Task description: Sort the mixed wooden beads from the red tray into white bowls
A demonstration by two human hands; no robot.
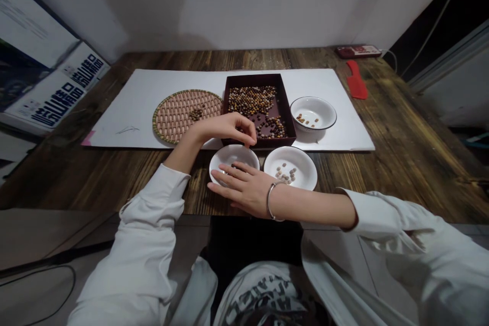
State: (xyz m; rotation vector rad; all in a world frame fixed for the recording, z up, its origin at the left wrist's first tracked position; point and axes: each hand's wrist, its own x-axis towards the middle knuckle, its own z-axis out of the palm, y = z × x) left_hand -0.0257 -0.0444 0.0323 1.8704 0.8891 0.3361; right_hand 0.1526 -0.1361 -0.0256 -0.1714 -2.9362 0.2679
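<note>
My left hand (231,127) hovers at the near edge of a dark red box (288,130) of mixed beads (252,100). Its thumb and fingers are curled together in a pinch; whatever they hold, if anything, is hidden. Just below, a white bowl (224,152) with a few dark beads is partly covered by my right hand (244,188). That hand lies palm down with its fingers stretched and spread, wearing a silver bracelet (270,201) at the wrist. Beside it, a second white bowl (305,163) contains several pale beads (286,173).
Left of the box, a round woven mat (171,117) bears several beads. A third white bowl (323,112) with a few yellow-brown beads stands right, on a white board (122,107). Farther right are a red comb-shaped piece (356,81) and a phone (358,51) with a cable.
</note>
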